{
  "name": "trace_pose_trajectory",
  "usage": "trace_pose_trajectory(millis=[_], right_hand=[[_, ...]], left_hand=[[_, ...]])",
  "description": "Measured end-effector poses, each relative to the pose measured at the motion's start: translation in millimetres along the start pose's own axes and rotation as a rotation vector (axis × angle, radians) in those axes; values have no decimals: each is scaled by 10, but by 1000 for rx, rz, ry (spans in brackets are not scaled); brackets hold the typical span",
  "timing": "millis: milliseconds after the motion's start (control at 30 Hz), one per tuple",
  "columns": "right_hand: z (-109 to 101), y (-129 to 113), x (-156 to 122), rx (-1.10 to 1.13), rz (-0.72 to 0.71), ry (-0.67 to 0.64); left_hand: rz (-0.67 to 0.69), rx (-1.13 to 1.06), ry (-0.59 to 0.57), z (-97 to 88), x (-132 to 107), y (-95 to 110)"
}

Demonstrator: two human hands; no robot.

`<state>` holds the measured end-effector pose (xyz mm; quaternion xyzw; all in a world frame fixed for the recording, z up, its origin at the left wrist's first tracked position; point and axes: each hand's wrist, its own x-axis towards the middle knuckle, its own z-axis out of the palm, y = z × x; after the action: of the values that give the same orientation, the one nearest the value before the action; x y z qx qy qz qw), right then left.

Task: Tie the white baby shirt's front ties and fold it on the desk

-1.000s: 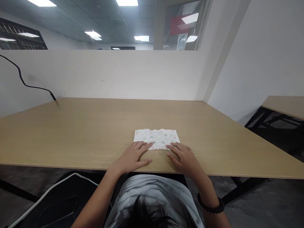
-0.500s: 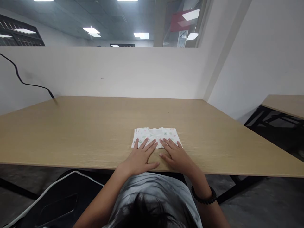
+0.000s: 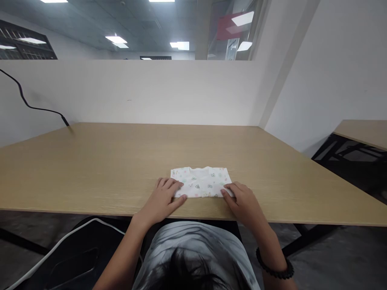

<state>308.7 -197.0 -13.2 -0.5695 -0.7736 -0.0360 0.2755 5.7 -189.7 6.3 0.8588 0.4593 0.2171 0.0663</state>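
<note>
A white baby shirt (image 3: 199, 182) with a small coloured print lies folded into a flat strip near the front of the table, its neckline at the far edge. My left hand (image 3: 163, 199) holds the shirt's near left corner, fingers over the side and thumb along the bottom edge. At the near right corner, my right hand (image 3: 242, 199) has its bent fingers and thumb closed on the cloth. Parts of both corners are hidden beneath the fingers.
The wooden table (image 3: 121, 161) runs back to a low white wall (image 3: 163, 92). A black cable (image 3: 42, 108) comes down at the back left. Another table (image 3: 363, 132) stands at the far right. A black chair (image 3: 75, 257) is below the front edge at left.
Both hands have moved apart, from lying flat on the shirt's near edge to its two near corners. The shirt has shifted slightly toward me, and more of its print shows.
</note>
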Motion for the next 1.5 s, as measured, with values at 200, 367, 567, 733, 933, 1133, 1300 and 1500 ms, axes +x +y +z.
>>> trace_pose_trajectory(millis=[200, 367, 567, 733, 933, 1133, 1300, 1500], right_hand=[[3, 2, -5, 28, 92, 81], [46, -1, -78, -21, 0, 73], [-53, -104, -121, -59, -92, -197], [-265, -194, -247, 21, -115, -216], [-532, -608, -570, 257, -90, -532], [-299, -970, -631, 454, -268, -719], [51, -925, -622, 600, -306, -719], [113, -840, -660, 592, -202, -685]], left_hand=[[-15, -69, 41, -38, -19, 29], [52, 1, -97, -37, -17, 0], [55, 42, -192, -73, -44, 47], [101, 101, -227, -150, -268, 228], [219, -142, -355, -436, -691, 496], [275, -540, -567, -415, -785, 369], [416, -744, -761, -345, -518, 179], [387, -855, -677, -52, -428, 261]])
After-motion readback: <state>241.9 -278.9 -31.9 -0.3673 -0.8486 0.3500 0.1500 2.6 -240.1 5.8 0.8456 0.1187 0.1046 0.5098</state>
